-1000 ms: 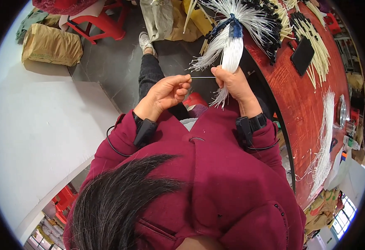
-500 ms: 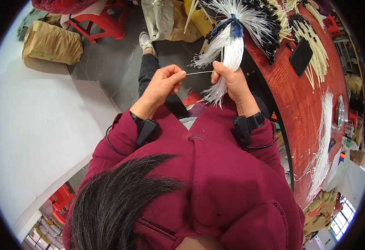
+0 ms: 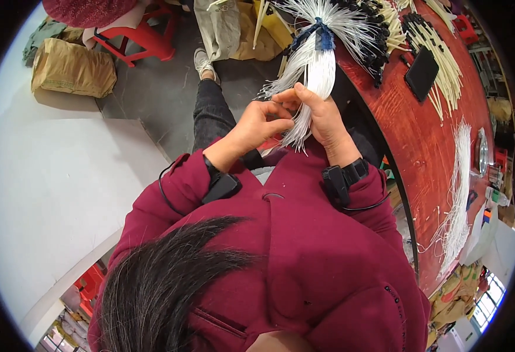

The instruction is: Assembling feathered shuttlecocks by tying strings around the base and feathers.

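A thick bundle of thin white cords (image 3: 321, 73) hangs off the table's edge, bound near its top by a dark blue cloth strip (image 3: 323, 36). My right hand (image 3: 327, 123) is closed around the lower part of the bundle, thumb up along it. Loose cord ends (image 3: 295, 136) fan out below and to the left of that grip. Beside them is my left hand (image 3: 256, 130), its thumb and fingers apart, with the fingertips close to the strands and the right hand's fingers. No cord shows stretched between the two hands.
On the red table (image 3: 413, 141) at right lie a black phone (image 3: 421, 73), cream sticks with black tips (image 3: 442, 76), black-tipped pieces (image 3: 375, 38) and another spread of white cords (image 3: 458, 205). A white board (image 3: 64, 188) stands left, with a paper sack (image 3: 74, 67) and red stool (image 3: 143, 38) beyond.
My left hand has moved right toward the bundle, and its pinch on a single taut cord has opened. My right hand still grips the bundle, which has shifted slightly left.
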Tool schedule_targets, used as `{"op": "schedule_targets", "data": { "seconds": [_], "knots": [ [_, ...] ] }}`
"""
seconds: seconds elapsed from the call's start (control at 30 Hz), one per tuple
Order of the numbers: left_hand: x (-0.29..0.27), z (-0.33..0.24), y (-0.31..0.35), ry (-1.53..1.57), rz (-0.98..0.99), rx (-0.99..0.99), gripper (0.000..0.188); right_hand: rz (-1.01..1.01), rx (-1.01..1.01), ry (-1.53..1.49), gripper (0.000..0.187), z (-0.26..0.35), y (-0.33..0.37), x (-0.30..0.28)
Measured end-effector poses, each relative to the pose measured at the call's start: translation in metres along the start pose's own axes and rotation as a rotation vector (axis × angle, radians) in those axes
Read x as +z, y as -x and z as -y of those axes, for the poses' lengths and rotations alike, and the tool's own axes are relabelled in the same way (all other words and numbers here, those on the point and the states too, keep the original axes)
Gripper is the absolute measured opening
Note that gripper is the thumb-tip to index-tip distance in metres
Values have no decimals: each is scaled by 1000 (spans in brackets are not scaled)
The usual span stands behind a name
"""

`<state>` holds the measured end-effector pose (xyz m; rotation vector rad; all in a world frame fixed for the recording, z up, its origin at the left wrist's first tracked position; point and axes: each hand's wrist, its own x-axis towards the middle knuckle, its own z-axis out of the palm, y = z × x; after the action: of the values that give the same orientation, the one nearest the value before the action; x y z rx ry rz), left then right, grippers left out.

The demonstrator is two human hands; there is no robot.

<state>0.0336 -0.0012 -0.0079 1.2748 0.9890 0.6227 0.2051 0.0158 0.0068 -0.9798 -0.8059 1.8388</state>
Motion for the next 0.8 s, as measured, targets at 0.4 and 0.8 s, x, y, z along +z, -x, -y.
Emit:
{"op": "schedule_targets", "data": {
  "seconds": [0.4, 0.8],
  "knots": [
    [-31, -14, 42, 304, -75, -258, 11, -95, -164, 391, 28, -4, -6, -8],
    [-13, -43, 25, 491, -100, -8, 9, -103, -166, 306, 27, -14, -10, -8]
  ]
}}
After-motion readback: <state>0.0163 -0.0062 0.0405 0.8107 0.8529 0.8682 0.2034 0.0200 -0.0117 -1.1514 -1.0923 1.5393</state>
